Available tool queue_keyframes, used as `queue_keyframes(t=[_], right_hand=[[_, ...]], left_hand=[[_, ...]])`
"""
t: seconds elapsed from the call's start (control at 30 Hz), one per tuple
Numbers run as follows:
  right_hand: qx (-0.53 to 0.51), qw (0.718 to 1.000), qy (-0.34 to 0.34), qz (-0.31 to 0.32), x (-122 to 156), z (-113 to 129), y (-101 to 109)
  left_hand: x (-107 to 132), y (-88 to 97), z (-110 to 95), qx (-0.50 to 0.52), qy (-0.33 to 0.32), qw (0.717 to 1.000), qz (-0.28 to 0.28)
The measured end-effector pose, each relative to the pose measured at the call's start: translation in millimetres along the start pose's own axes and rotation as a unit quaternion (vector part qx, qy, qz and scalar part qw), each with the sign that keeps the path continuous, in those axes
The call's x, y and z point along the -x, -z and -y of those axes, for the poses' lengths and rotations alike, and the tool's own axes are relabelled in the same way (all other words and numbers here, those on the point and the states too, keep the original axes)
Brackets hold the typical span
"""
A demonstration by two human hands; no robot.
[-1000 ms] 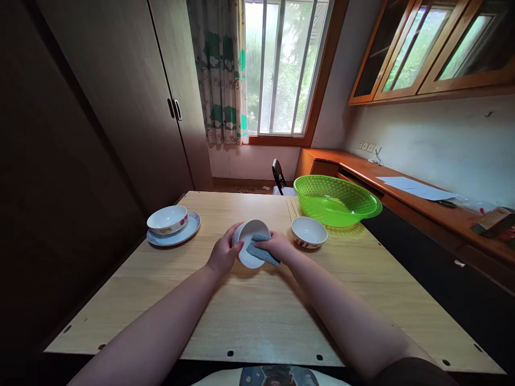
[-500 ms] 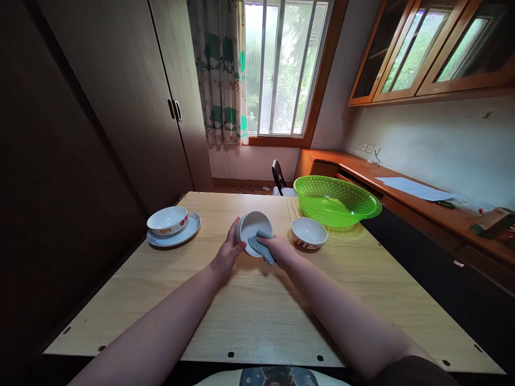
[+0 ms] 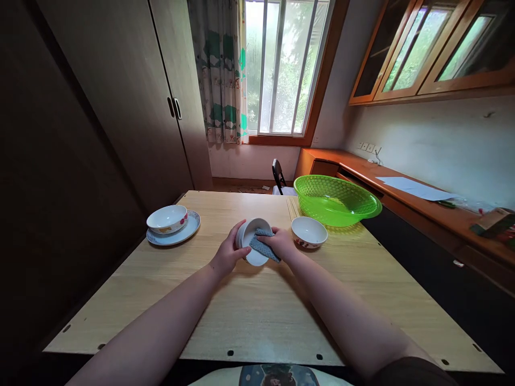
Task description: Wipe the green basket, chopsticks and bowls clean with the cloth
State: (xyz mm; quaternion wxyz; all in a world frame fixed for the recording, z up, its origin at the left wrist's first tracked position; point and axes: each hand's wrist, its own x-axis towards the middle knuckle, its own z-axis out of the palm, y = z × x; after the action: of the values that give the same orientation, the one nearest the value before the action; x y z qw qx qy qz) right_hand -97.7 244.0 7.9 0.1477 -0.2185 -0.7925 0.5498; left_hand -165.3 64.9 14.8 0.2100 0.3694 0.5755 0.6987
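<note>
Over the middle of the table, my left hand (image 3: 230,251) grips a white bowl (image 3: 256,259) by its left side, thumb over the rim. The bowl is tipped so its inside faces me. My right hand (image 3: 282,244) pinches a grey-blue cloth (image 3: 263,247) and presses it inside the bowl at the right rim; some fingers are hidden by the cloth and bowl. Just right of this hand, a second white bowl (image 3: 309,231) with a printed outside stands upright on the table.
At the left, a flower-patterned bowl (image 3: 167,219) sits on a white plate (image 3: 193,225). A green plastic basket (image 3: 338,201) stands at the back right of the wooden table (image 3: 257,316), with chopsticks (image 3: 292,208) beside it. Beyond are a chair (image 3: 277,172) and a desk (image 3: 341,159).
The held bowl has come slightly down and toward me, and its tilt has changed. My right hand has shifted a little with the cloth inside it.
</note>
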Motion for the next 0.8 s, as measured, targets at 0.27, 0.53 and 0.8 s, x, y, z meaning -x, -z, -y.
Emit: queue_keyframes(t=[0.27, 0.53, 0.8], right_hand=[[0.019, 0.996, -0.035, 0.082, 6.8, 7.3, -2.9], [0.002, 1.000, -0.005, 0.019, 3.4, 3.6, -0.8], [0.019, 1.000, 0.011, -0.019, 3.0, 3.5, -0.6]], left_hand=[[-1.0, -2.0, 0.9, -0.049, -0.002, 0.997, -0.066], [-0.3, -2.2, -0.6, -0.038, 0.034, 0.998, -0.048], [-2.4, 0.2, 0.8, -0.003, 0.028, 0.998, -0.051]])
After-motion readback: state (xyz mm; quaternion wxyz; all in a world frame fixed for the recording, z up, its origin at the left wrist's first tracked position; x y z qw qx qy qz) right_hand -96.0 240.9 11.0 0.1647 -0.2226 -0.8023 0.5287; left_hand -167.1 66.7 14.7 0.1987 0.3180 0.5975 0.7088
